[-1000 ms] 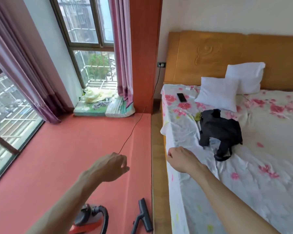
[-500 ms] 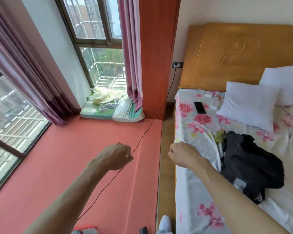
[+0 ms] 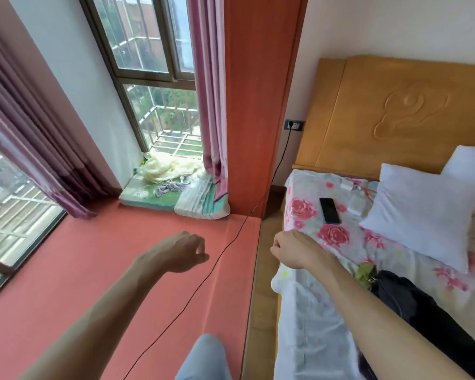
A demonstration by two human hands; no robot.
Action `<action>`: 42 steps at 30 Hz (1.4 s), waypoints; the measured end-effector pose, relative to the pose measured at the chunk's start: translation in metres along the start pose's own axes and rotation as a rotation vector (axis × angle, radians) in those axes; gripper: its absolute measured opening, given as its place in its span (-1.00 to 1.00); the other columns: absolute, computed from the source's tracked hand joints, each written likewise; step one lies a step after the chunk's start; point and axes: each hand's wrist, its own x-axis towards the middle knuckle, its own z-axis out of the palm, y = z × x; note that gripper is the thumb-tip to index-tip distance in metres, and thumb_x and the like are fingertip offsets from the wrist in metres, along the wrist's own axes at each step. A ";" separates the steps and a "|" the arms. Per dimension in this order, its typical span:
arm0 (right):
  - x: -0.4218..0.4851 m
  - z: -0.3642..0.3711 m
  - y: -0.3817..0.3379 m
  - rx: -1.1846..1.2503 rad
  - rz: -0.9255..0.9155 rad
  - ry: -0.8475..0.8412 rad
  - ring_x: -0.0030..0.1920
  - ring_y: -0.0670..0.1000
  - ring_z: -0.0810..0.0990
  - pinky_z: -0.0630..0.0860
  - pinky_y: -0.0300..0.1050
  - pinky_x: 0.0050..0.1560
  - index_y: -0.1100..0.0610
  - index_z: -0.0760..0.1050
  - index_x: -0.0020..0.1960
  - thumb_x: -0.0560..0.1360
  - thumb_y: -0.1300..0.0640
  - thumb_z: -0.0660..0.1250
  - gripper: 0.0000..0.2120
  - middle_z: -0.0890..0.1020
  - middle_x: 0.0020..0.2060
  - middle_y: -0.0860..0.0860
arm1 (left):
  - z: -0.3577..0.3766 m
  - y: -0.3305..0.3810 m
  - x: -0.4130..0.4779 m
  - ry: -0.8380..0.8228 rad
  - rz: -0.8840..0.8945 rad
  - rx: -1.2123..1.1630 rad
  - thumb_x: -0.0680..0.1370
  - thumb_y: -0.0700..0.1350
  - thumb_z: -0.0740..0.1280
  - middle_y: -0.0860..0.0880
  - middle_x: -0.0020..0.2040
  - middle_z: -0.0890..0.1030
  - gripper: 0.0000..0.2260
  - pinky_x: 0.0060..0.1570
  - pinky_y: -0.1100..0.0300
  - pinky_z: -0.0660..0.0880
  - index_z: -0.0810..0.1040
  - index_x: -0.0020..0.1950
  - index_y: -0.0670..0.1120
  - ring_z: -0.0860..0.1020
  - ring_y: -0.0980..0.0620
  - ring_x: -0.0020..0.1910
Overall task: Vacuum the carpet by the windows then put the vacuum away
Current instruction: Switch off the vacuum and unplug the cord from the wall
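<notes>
Here we are looking down from the head camera at a red carpet (image 3: 93, 270) that is stretching from the windows (image 3: 143, 50) on the left to the bed (image 3: 313, 333) on the right. A thin black cord (image 3: 187, 303) is hanging from the wall socket (image 3: 294, 125) beside the headboard (image 3: 395, 111) and running slantwise over the carpet toward the bottom edge of the picture.

We are holding both arms out in front. The left hand (image 3: 181, 252) is hovering above the carpet with its fingers curled in and the thumb meeting the fingertips. The cord is passing just to its right, and it seems to be clear of the fingers, though we cannot be sure. The right hand (image 3: 294, 252) is hovering over the near corner of the bed with its fingers curled into a loose fist, gripping nothing that we can see.

A phone (image 3: 330, 210) is lying on the flowered sheet near a white pillow (image 3: 420, 212), and a black bag (image 3: 422, 305) is lying farther down the bed. A heap of folded cloth (image 3: 173, 193) is sitting under the window, beside the pink curtain (image 3: 209, 91). A knee in pale trousers (image 3: 203, 357) is showing at the bottom.
</notes>
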 end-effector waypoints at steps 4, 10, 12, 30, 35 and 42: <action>0.071 -0.029 0.008 -0.015 0.019 0.011 -0.09 0.14 0.54 0.38 -0.08 -0.22 0.13 0.42 -0.11 0.55 0.10 0.12 -0.84 0.60 -0.01 0.13 | -0.036 -0.018 0.075 0.012 0.041 0.019 0.60 0.10 0.29 -0.04 0.04 0.69 -0.77 -0.01 0.09 0.54 0.63 0.07 -0.01 0.62 -0.03 0.00; 0.172 -0.055 0.002 -0.023 0.080 -0.054 -0.06 0.13 0.58 0.46 -0.04 -0.15 0.18 0.52 0.01 0.56 0.09 0.12 -0.75 0.60 0.00 0.10 | -0.080 -0.051 0.185 -0.052 0.114 0.061 0.60 0.12 0.28 -0.06 0.05 0.66 -0.74 0.04 0.02 0.54 0.60 0.08 -0.04 0.61 -0.06 0.01; 0.198 -0.067 0.002 0.003 0.110 -0.036 -0.09 0.13 0.57 0.48 -0.02 -0.16 0.17 0.50 -0.03 0.56 0.10 0.11 -0.77 0.59 -0.05 0.09 | -0.095 -0.057 0.218 -0.100 0.159 0.064 0.61 0.11 0.28 -0.07 0.06 0.66 -0.72 0.04 0.01 0.54 0.59 0.11 -0.07 0.61 -0.07 0.01; 0.388 -0.178 0.118 0.056 0.134 -0.012 -0.35 0.02 0.37 0.23 -0.10 -0.39 0.15 0.28 -0.31 0.57 0.14 0.11 -0.71 0.42 -0.35 0.05 | -0.205 0.002 0.441 -0.106 0.201 0.112 0.65 0.03 0.25 -0.11 0.06 0.66 -0.72 -0.12 0.13 0.48 0.57 0.17 -0.15 0.60 -0.05 -0.05; 0.439 -0.218 0.166 0.072 0.096 -0.001 -0.39 0.04 0.30 0.14 -0.08 -0.42 0.13 0.19 -0.35 0.56 0.17 0.11 -0.69 0.33 -0.41 0.04 | -0.233 0.036 0.506 -0.074 0.173 0.075 0.65 0.02 0.24 -0.09 0.04 0.69 -0.72 -0.12 0.12 0.55 0.59 0.16 -0.15 0.63 -0.03 -0.08; 0.502 -0.241 0.214 0.073 0.142 -0.053 -0.16 0.19 0.55 0.36 -0.04 -0.24 0.24 0.42 -0.17 0.56 0.15 0.11 -0.77 0.57 -0.18 0.16 | -0.239 0.074 0.574 -0.107 0.181 0.072 0.62 0.00 0.24 -0.09 0.09 0.65 -0.75 -0.03 0.07 0.58 0.58 0.13 -0.12 0.64 -0.09 0.02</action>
